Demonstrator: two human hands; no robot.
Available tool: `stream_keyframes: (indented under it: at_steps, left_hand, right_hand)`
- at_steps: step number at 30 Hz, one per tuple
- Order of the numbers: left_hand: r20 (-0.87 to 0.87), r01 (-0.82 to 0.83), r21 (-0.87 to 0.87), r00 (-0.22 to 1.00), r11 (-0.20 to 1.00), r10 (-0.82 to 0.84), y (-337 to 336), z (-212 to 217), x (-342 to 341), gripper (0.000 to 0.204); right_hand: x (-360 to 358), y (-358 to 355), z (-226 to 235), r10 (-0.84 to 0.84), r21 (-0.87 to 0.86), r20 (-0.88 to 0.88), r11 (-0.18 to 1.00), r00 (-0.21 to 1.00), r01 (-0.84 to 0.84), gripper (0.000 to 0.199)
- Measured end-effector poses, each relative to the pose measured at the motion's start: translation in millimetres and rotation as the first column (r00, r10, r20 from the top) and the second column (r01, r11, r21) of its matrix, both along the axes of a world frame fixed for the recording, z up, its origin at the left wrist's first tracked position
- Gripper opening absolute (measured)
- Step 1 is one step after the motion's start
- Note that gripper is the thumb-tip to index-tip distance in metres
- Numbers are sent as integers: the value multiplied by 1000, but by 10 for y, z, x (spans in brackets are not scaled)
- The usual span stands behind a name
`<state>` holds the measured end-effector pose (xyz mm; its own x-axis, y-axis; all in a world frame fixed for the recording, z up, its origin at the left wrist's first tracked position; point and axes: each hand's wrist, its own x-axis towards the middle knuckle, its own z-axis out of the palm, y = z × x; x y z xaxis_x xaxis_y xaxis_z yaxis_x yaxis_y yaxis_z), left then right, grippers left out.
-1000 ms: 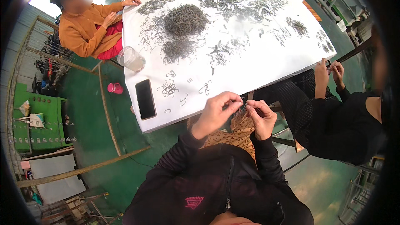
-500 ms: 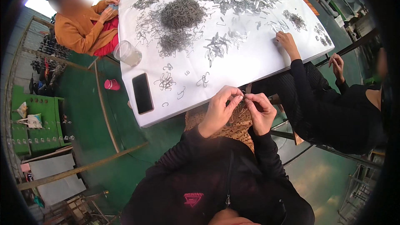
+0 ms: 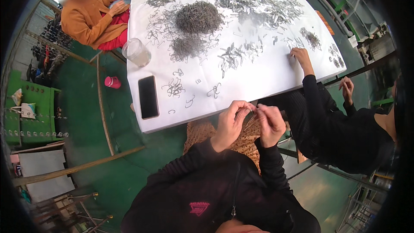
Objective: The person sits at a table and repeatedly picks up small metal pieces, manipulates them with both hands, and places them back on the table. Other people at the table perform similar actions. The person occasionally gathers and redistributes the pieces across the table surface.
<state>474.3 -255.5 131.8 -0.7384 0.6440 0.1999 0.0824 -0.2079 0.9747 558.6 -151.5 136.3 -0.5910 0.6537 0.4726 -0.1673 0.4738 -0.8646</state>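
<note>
Just off the near table edge, my left hand (image 3: 231,125) and my right hand (image 3: 271,125) meet fingertip to fingertip. Both are closed in a pinch around a small metal piece (image 3: 252,110), mostly covered by my fingers; its exact shape is too small to make out. Beyond them on the white table (image 3: 258,75) lie a few loose bent wire hooks (image 3: 214,90). A small cluster of similar hooks (image 3: 174,88) sits further left, beside a dark phone (image 3: 148,97).
A large heap of wire hooks (image 3: 199,17) and scattered flat metal pieces (image 3: 230,56) cover the far table. A clear plastic jar (image 3: 137,52) stands at the left edge. One co-worker's hand (image 3: 302,58) touches pieces at right; another person in an orange jacket (image 3: 86,23) sits far left.
My hands have shifted slightly lower in view, and my right hand has turned, its fingers curling more over the small metal piece. The view itself has moved a little.
</note>
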Motion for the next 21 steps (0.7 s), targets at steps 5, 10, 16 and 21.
stream_keyframes:
  at_steps: [5,10,16,21]
  left_hand:
    - [-68,-64,-45,996,997,61,-43,-17,-42,7]
    - [-72,-18,-157,997,987,7,-215,25,-15,12]
    - [-106,-49,-100,994,994,38,-295,-5,5,8]
    - [-123,-16,-155,992,988,-3,-256,-41,8,6]
  right_hand:
    - [-720,540,-266,69,191,110,977,991,-89,27]
    - [-1681,953,-902,167,757,334,539,928,-369,29]
    - [-1825,1188,-1326,22,809,527,293,849,-510,13]
    - [-1536,1125,-1165,37,655,440,670,897,-348,38]
